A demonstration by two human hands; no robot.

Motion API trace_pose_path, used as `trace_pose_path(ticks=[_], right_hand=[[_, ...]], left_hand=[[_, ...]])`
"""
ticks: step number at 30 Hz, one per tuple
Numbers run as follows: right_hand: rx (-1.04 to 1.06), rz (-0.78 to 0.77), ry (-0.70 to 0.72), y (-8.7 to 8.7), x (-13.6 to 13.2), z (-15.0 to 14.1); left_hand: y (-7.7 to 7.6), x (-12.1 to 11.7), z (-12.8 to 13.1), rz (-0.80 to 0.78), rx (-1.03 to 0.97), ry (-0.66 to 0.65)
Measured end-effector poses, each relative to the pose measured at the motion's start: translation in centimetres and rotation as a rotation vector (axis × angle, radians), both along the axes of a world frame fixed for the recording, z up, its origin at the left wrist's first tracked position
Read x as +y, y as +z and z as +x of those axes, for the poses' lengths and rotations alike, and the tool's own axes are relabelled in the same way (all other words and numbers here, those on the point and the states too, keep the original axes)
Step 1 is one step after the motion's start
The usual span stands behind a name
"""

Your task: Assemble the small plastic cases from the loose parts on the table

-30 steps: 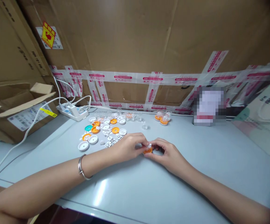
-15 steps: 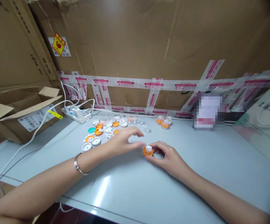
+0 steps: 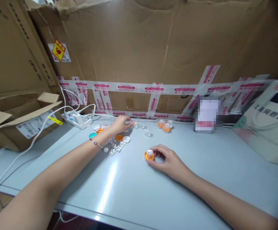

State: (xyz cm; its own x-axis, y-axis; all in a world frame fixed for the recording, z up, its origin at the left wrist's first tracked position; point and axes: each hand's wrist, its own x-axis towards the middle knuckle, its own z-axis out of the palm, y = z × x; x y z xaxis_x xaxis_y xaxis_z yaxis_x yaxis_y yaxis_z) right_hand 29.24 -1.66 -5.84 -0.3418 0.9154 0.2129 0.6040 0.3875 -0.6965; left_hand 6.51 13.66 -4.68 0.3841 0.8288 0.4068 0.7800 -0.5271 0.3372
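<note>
My right hand (image 3: pixel 166 158) pinches an orange round plastic dish (image 3: pixel 149 156) by its right edge at the middle of the table. A white slotted piece (image 3: pixel 149 152) sits in the middle of that dish. Farther back, my left hand (image 3: pixel 122 124) reaches over the loose parts, its fingers curled together among small clear plastic pieces (image 3: pixel 136 125). What its fingertips hold is too small to make out. Under and beside the left forearm lie white openwork pieces (image 3: pixel 118 148), an orange disc (image 3: pixel 119 137), a white disc (image 3: pixel 126 139) and a teal disc (image 3: pixel 92 135).
Orange-based assemblies with clear tops (image 3: pixel 166 127) stand together at the back. A phone-like object (image 3: pixel 207 115), blurred out, leans against the large cardboard box (image 3: pixel 129 48). At left are a power strip (image 3: pixel 78 120) with cables and an open carton (image 3: pixel 30 121); a printed bag (image 3: pixel 268 127) stands right.
My left hand has let go of the orange dish, opened, and moved back and left to the clear pieces. My right hand keeps holding the dish in nearly the same place.
</note>
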Motion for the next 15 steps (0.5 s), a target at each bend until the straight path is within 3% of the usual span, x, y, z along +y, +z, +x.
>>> trace_pose_path(ticks=[4,8,9,12,15], right_hand=[[0.003,-0.002,-0.004,0.0,0.0,0.1],[0.003,-0.003,0.002,-0.1,0.0,0.0],[0.003,-0.001,0.005,-0.1,0.0,0.0],[0.014,0.019,0.005,-0.2,0.1,-0.1],[0.026,0.038,0.017,-0.3,0.2,-0.1]], left_hand=[[1.5,-1.1,-0.1,0.03,-0.048,0.004],[4.7,-5.2,0.1,0.069,-0.143,-0.035],[5.3,-6.7,0.5,0.049,-0.159,-0.103],[5.6,-10.9,1.9,-0.094,-0.182,-0.489],[4.4,-13.2,3.2,-0.121,-0.123,-0.552]])
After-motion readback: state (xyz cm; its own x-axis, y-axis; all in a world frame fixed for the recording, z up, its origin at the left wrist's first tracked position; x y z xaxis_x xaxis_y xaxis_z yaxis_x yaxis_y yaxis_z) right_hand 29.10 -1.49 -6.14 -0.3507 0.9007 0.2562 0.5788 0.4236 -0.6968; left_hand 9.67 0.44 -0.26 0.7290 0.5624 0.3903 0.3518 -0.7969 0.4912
